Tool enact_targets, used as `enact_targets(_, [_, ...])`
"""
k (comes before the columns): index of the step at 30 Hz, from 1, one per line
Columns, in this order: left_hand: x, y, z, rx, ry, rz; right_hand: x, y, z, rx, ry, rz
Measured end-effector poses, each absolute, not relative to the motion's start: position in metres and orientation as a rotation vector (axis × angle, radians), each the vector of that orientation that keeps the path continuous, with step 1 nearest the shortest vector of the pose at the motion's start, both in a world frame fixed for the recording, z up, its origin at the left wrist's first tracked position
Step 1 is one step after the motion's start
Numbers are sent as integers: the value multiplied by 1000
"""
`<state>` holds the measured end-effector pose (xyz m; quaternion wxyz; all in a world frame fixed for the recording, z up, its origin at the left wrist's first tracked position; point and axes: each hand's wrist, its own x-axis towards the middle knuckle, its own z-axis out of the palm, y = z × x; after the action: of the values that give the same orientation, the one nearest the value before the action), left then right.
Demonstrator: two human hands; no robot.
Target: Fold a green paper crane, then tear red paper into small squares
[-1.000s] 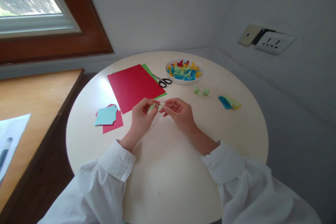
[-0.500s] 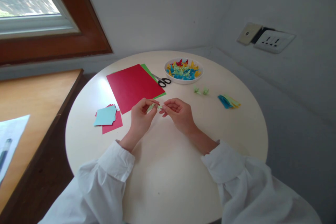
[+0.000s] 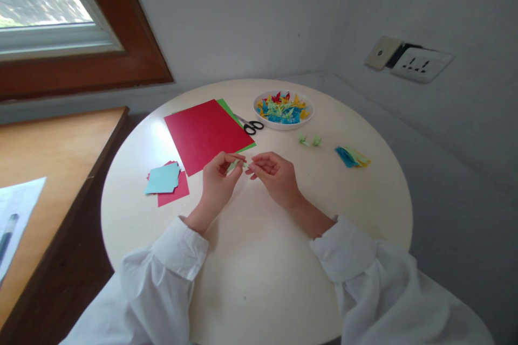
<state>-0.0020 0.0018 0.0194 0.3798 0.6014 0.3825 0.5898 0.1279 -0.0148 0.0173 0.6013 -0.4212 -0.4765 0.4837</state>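
A small pale green folded paper [image 3: 233, 166] is pinched between the thumb and fingers of my left hand [image 3: 220, 175]. My right hand [image 3: 277, 177] grips the same paper at its right end with thumb and fingertip, its other fingers curled. Fingers cover much of the paper, so its exact shape is hidden. Both hands are over the middle of the round white table [image 3: 263, 280]. Two pale green origami pieces, possibly cranes [image 3: 309, 140], sit beyond my right hand. Farther back, a white dish [image 3: 283, 126] holds many red, yellow, blue and green folded papers.
Large red paper [image 3: 206, 135] lies over green sheets [image 3: 247, 147], with black-handled scissors [image 3: 251, 127] at their right edge. Small light blue squares [image 3: 162, 178] rest on red ones at left. Folded blue and yellow strips [image 3: 352, 157] lie at right. A wooden desk [image 3: 60, 145] stands left.
Hardly anything differs. Both hands keep the same hold on the green paper, and the view has shifted very slightly.
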Motion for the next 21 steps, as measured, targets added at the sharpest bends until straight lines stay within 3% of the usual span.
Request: enact_targets(21, [-2,-2,20,1604,835,1375,131,-8,15,-942,-1068,1140])
